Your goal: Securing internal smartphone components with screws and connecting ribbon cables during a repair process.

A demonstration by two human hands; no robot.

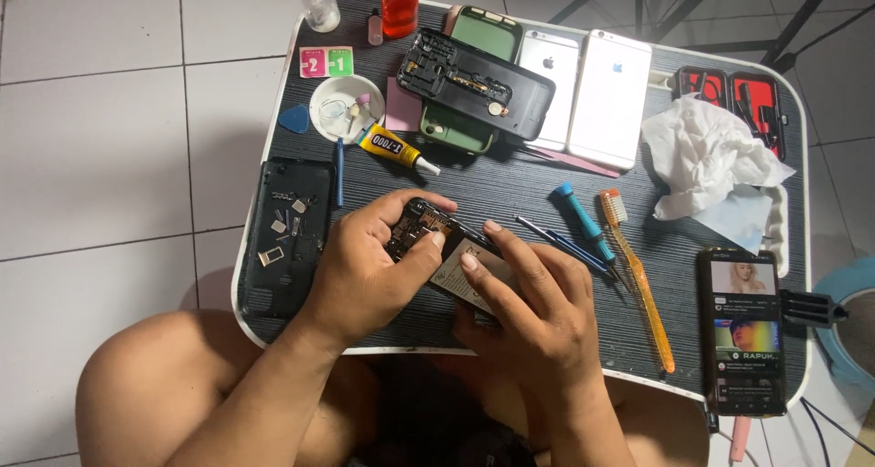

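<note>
Two hands — left [365, 266] | right [538, 312] | one opened phone [447, 244] held

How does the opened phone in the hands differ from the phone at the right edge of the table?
The opened phone has no back cover, showing its inner parts; both hands grip it. The phone at the right edge is whole, lies flat untouched, and its screen is lit. Both have dark bodies.
</note>
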